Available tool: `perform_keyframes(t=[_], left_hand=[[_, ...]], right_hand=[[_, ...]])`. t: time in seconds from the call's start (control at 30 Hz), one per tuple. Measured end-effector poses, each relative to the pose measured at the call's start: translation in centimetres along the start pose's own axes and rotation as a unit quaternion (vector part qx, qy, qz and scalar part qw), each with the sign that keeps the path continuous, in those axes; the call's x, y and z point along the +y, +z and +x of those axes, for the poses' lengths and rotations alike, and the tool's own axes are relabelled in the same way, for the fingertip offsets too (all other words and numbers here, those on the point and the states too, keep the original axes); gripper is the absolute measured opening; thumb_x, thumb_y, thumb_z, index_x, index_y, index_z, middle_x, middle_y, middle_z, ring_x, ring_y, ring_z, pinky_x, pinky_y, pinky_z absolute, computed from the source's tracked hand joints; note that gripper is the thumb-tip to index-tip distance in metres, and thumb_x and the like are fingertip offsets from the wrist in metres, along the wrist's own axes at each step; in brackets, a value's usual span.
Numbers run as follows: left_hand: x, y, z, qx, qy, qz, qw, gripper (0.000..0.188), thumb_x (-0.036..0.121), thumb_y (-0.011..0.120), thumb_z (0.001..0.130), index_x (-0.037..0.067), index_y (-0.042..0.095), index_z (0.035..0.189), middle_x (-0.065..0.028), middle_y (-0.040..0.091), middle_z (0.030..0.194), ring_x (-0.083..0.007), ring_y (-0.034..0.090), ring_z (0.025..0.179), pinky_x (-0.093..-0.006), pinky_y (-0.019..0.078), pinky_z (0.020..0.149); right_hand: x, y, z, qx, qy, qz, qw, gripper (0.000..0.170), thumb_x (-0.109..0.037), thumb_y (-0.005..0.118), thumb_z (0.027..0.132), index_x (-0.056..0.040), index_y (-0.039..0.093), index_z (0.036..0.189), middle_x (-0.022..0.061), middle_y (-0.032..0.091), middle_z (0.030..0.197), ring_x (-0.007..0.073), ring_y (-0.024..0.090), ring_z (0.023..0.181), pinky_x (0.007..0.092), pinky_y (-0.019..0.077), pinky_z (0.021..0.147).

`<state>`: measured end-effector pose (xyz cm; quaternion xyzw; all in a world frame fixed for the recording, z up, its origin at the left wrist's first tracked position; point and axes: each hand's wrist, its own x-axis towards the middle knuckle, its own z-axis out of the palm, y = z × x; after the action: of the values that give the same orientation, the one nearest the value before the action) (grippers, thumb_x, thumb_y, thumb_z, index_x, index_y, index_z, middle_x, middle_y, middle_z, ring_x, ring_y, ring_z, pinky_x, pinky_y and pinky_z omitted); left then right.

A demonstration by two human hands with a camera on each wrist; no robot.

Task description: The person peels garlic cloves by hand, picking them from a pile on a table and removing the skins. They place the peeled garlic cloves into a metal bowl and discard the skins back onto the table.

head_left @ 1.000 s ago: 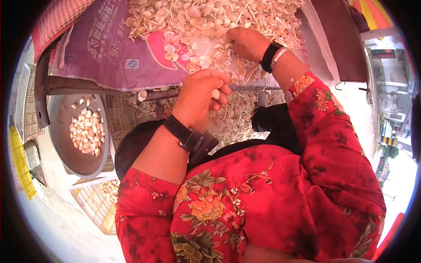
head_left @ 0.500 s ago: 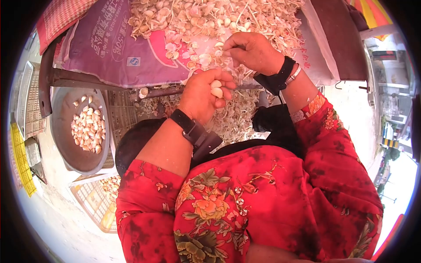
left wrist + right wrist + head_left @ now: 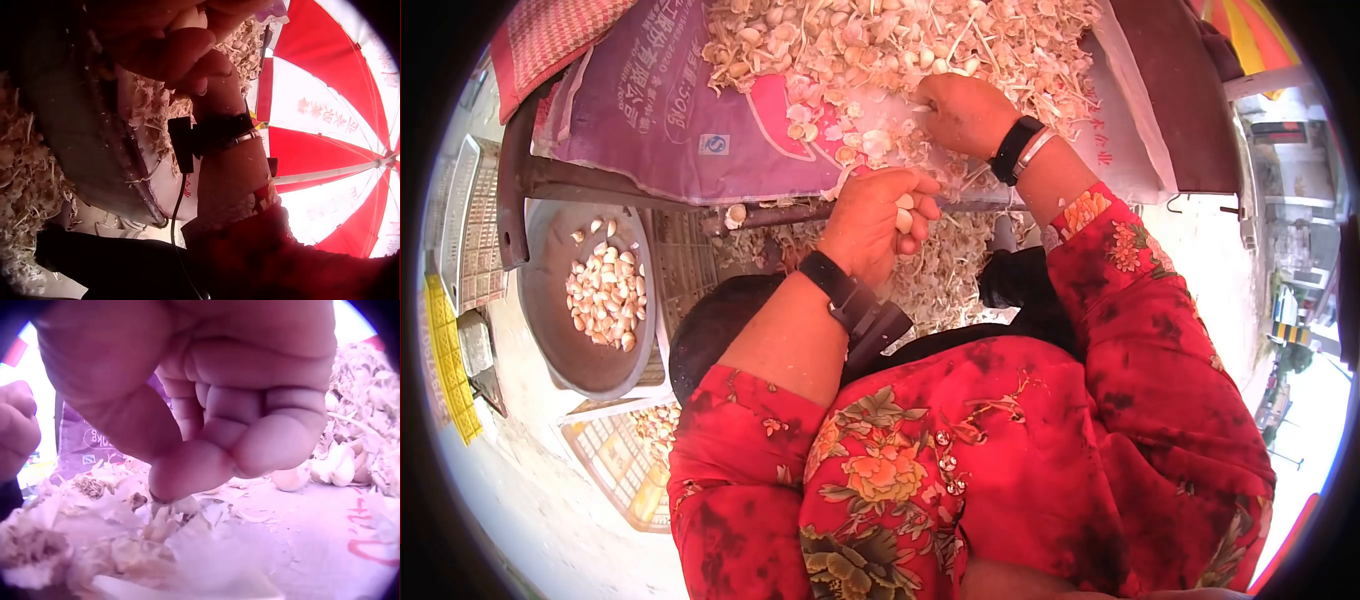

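Note:
My left hand [image 3: 872,222] is near the table's front edge, its curled fingers holding a few pale garlic cloves [image 3: 904,214]. In the left wrist view, a bit of clove [image 3: 189,20] shows among its fingers. Beyond it, my right hand [image 3: 970,115] is low over the purple woven sack [image 3: 650,130], at the near edge of the heap of garlic and skins [image 3: 850,45]. In the right wrist view its fingers [image 3: 194,465] are curled, with the tips right at loose papery skins [image 3: 181,519]. I cannot tell whether they pinch anything.
A grey basin [image 3: 550,330] with peeled-off cloves [image 3: 605,295] stands at the lower left, beside plastic crates [image 3: 615,465]. More skins [image 3: 930,275] lie below the table edge. A checkered cloth [image 3: 550,45] covers the far left corner. Overhead is a red and white umbrella [image 3: 350,94].
My right hand went from the heap toward the left hand, then back out to the heap's edge. One clove showed in my left hand at first; two show now.

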<state>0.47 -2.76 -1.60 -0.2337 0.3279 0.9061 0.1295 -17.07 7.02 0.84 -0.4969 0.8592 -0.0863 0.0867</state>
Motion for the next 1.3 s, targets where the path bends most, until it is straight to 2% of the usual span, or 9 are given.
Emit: perform_keyframes(t=[0.17,0.27,0.47,0.57,0.6,0.73,1.03,1.17,1.3], left_hand=[[-0.4,1.0,-0.2,0.047,-0.023,-0.035,0.998,0.041,0.037,0.043,0.095,0.000,0.055,0.108,-0.0139,0.063,0.086,-0.0192,0.061,0.063,-0.0248,0.0426,0.044],[-0.5,1.1,-0.2,0.014,-0.016,-0.084,0.996,0.040,0.037,0.042,0.095,0.000,0.057,0.101,-0.0131,0.063,0.083,-0.0201,0.061,0.064,-0.0260,0.0429,0.045],[-0.9,-0.4,0.3,-0.070,-0.027,-0.051,0.996,0.030,0.030,0.049,0.094,0.002,0.058,0.086,-0.0075,0.061,0.073,-0.0136,0.056,0.057,-0.0225,0.0377,0.041],[-0.8,-0.7,0.3,-0.080,-0.041,-0.086,0.992,0.023,0.024,0.053,0.091,0.002,0.058,0.087,-0.0070,0.061,0.072,-0.0114,0.054,0.053,-0.0216,0.0360,0.039],[-0.6,-0.7,0.2,-0.078,-0.036,-0.080,0.993,0.022,0.023,0.054,0.091,0.001,0.058,0.088,-0.0071,0.061,0.072,-0.0118,0.053,0.052,-0.0217,0.0359,0.039],[0.4,-0.2,-0.4,-0.076,-0.012,-0.073,0.994,0.017,0.015,0.054,0.089,0.000,0.058,0.094,-0.0084,0.061,0.073,-0.0136,0.054,0.051,-0.0224,0.0373,0.039],[0.1,0.0,-0.7,-0.058,-0.009,-0.077,0.995,0.015,0.002,0.052,0.083,-0.003,0.057,0.096,-0.0124,0.062,0.078,-0.0168,0.061,0.057,-0.0236,0.0426,0.040],[0.1,0.4,-1.0,-0.050,-0.009,-0.043,0.998,0.014,0.001,0.052,0.083,-0.003,0.058,0.094,-0.0121,0.062,0.078,-0.0163,0.061,0.057,-0.0233,0.0431,0.041],[0.0,0.3,-0.7,-0.045,-0.001,-0.046,0.998,0.014,0.001,0.052,0.082,-0.003,0.059,0.094,-0.0117,0.062,0.077,-0.0158,0.060,0.056,-0.0233,0.0434,0.041]], right_hand=[[-1.6,-0.8,-5.2,0.039,0.003,0.289,0.956,0.017,-0.006,0.063,0.076,-0.0017,0.064,0.093,0.0109,0.064,0.079,0.0199,0.063,0.071,0.0305,0.0502,0.064],[-4.1,-2.5,-7.2,-0.036,-0.004,0.427,0.903,0.016,-0.003,0.065,0.077,-0.0015,0.065,0.093,0.0083,0.064,0.075,0.0138,0.061,0.069,0.0262,0.0495,0.063],[0.6,-0.9,-3.2,0.102,0.002,0.280,0.955,0.016,-0.005,0.061,0.086,0.0010,0.063,0.100,0.0064,0.062,0.077,0.0118,0.061,0.068,0.0257,0.0493,0.061],[1.8,-0.2,0.1,0.129,-0.045,0.104,0.985,0.019,-0.007,0.061,0.084,-0.0013,0.064,0.102,0.0120,0.064,0.082,0.0193,0.063,0.070,0.0290,0.0511,0.064],[1.8,0.3,0.9,0.114,-0.036,0.117,0.986,0.024,-0.007,0.059,0.081,-0.0037,0.065,0.105,0.0173,0.065,0.088,0.0293,0.064,0.077,0.0348,0.0522,0.071],[0.9,1.3,3.2,-0.003,-0.037,0.009,0.999,0.025,-0.010,0.055,0.079,-0.0056,0.066,0.101,0.0188,0.065,0.090,0.0372,0.062,0.088,0.0422,0.0497,0.080],[0.6,-1.0,0.8,-0.127,0.006,0.031,0.991,0.026,-0.021,0.057,0.081,-0.0086,0.065,0.102,0.0183,0.065,0.086,0.0371,0.063,0.084,0.0433,0.0498,0.076],[4.2,-0.6,2.6,0.151,-0.024,0.009,0.988,0.028,-0.019,0.058,0.082,-0.0075,0.064,0.106,0.0193,0.064,0.099,0.0350,0.061,0.094,0.0413,0.0495,0.082],[3.9,-0.5,6.0,0.190,-0.048,0.044,0.980,0.047,-0.010,0.063,0.079,-0.0103,0.053,0.125,0.0201,0.061,0.099,0.0355,0.060,0.092,0.0395,0.0492,0.082]])
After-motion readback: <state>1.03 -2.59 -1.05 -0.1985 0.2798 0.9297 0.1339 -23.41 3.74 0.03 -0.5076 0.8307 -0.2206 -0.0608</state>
